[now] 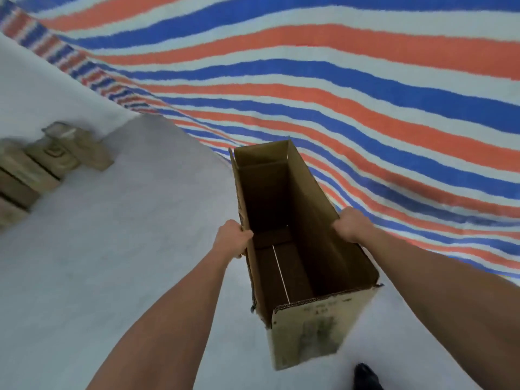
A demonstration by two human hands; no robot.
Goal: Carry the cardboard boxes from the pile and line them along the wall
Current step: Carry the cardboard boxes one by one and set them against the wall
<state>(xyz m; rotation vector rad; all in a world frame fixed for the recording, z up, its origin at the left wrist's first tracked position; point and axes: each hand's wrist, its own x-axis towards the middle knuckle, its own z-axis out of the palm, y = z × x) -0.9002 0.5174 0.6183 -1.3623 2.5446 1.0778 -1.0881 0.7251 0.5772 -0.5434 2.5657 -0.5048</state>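
A: Where's the load right now?

B: The tall, open-topped brown cardboard box [304, 249] hangs at about five o'clock in the view, over the pale grey floor [112, 263]. The left hand [233, 239] is clamped on the long rim at nine o'clock of the opening, and the right hand [350, 226] is closed over the opposite rim at three o'clock. It looks empty; I see only the bottom flap seam inside.

A: What could spoil it?

B: Both grips are on thin top edges. In my judgement the corrugated wall could buckle or tear if the hands squeeze or twist, and the box would sag or swing.

A: And underfoot?

B: A dark shoe [365, 375] shows at six o'clock, just beside the box's lower end. The box may knock the leg while walking and turn in the hands.

A: The destination?

B: The red, white and blue striped tarpaulin [365, 94] fills twelve to three o'clock. It hangs loose and wavy, so a box pushed hard against it might sit crooked. The blurred pile of brown cartons [42, 164] lies well apart at nine o'clock.
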